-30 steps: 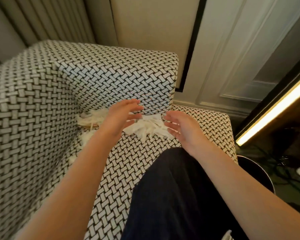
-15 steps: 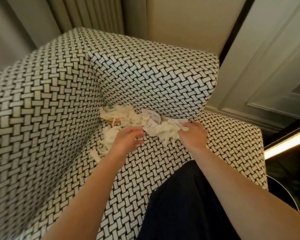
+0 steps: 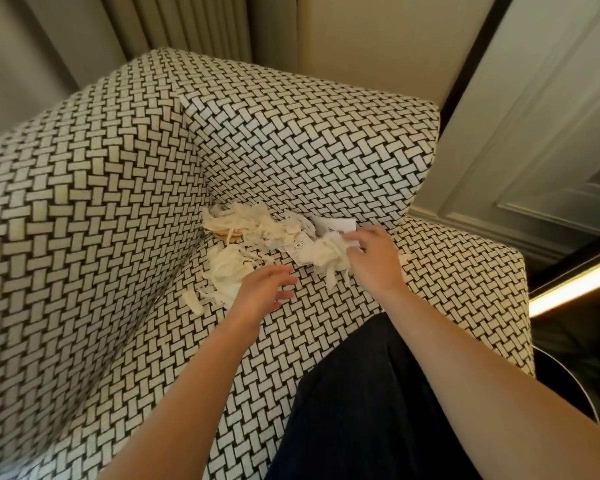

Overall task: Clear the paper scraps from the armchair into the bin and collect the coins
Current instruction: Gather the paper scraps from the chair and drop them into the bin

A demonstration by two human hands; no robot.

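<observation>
White paper scraps (image 3: 253, 223) lie heaped in the back left corner of the armchair (image 3: 309, 150) seat. The right hand (image 3: 374, 261) curls round the heap's right clump; the left hand (image 3: 260, 296) hovers open beside the near clump. Scooping both hands together, slowly, should stop shreds spilling; no coins are visible.

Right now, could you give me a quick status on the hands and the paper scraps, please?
Right hand gripping paper scraps. Left hand open by the scraps on the armchair. Coins not discernible.
</observation>
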